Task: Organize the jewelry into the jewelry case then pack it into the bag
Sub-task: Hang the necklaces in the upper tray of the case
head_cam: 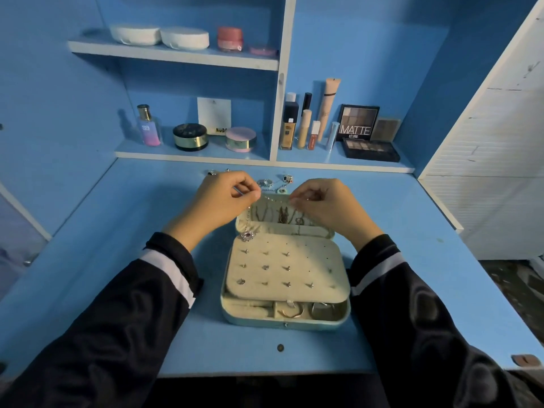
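One jewelry case lies open on the blue desk.

- Blue desk top fills the middle and lower frame.
- Open jewelry case sits on it at centre, lid propped toward the back.
- Loose rings and other small jewelry pieces lie along the desk's far edge, just behind the case.
- Small dark round spot shows near the front edge; what it is cannot be told.
- Lower shelf, upper centre, left bay: perfume bottle, black-and-gold jar, white card, pink compact.
- Right bay: foundation bottle, upright tubes, a "MATTE" eyeshadow palette standing behind a dark palette lying flat.
- Upper shelf, upper left: two white round cases, pink jar.
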`<state>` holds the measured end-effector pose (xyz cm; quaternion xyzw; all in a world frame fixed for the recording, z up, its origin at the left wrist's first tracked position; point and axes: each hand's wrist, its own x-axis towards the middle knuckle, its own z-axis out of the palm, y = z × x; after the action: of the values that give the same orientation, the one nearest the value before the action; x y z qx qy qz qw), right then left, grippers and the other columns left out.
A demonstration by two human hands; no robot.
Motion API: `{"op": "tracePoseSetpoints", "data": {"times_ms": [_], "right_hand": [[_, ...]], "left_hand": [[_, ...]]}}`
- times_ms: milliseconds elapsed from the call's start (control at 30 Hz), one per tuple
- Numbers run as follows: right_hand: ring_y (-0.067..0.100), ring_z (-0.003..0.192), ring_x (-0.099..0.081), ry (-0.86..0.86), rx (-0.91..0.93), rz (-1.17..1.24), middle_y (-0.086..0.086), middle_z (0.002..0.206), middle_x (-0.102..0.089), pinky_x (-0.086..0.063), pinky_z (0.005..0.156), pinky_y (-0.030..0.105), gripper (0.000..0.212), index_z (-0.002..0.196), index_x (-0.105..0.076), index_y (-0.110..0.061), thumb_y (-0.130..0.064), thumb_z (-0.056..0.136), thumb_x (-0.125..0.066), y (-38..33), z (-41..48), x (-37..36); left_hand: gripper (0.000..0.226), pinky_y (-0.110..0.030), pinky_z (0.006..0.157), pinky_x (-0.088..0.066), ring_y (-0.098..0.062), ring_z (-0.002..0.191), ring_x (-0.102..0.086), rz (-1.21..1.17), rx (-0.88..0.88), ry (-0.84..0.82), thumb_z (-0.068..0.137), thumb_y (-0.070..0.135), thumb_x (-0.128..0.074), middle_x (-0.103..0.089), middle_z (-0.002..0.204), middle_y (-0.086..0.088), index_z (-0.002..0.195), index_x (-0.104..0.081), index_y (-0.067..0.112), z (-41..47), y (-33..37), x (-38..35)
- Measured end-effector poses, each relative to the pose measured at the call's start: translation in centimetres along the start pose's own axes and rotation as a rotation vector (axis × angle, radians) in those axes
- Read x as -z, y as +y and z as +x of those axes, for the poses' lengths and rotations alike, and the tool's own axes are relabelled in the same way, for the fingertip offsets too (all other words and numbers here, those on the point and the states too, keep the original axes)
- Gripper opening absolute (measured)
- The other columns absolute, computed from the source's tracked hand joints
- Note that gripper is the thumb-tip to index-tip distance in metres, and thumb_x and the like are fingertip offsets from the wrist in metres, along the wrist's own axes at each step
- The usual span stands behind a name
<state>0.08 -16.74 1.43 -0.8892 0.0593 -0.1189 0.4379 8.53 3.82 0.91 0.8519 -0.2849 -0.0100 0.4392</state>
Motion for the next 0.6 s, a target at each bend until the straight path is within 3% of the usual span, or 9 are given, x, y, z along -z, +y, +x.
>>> {"op": "tracePoseSetpoints", "data": {"times_ms": [167, 400, 600], "right_hand": [[-0.001, 0.050, -0.048, 0.011, 0.012, -0.100, -0.005, 0.065, -0.061, -0.038, 0.052, 0.008, 0.004, 0.083, -0.073, -0.017, -0.014, 0.085, -0.071, 0.1, 1.3, -0.9], [0.000, 0.050, -0.049, 0.059, 0.038, -0.142, -0.010, 0.062, -0.059, -0.038, 0.051, 0.007, 0.006, 0.083, -0.072, -0.017, -0.012, 0.085, -0.069, 0.1, 2.2, -1.7], [0.005, 0.060, -0.052, 0.076, 0.066, -0.200, -0.004, 0.070, -0.063, -0.037, 0.055, 0.005, 0.007, 0.086, -0.073, -0.015, -0.010, 0.084, -0.069, 0.7, 2.4, -2.1]], "left_hand": [[0.006, -0.016, 0.067, -0.045, -0.001, 0.066, -0.063, 0.152, -0.081, 0.009, 0.087, 0.019, -0.072, -0.066, 0.077, 0.017, 0.085, -0.071, 0.024, 0.8, -0.6, -0.4], [0.003, -0.030, 0.073, -0.056, -0.012, 0.070, -0.066, 0.232, -0.156, 0.015, 0.087, 0.015, -0.070, -0.068, 0.080, 0.010, 0.088, -0.073, 0.016, 1.7, -1.0, -1.1], [0.003, -0.033, 0.071, -0.055, -0.012, 0.067, -0.063, 0.261, -0.219, 0.053, 0.085, 0.012, -0.071, -0.067, 0.079, 0.006, 0.084, -0.073, 0.013, 1.8, -1.4, -1.4]]}}
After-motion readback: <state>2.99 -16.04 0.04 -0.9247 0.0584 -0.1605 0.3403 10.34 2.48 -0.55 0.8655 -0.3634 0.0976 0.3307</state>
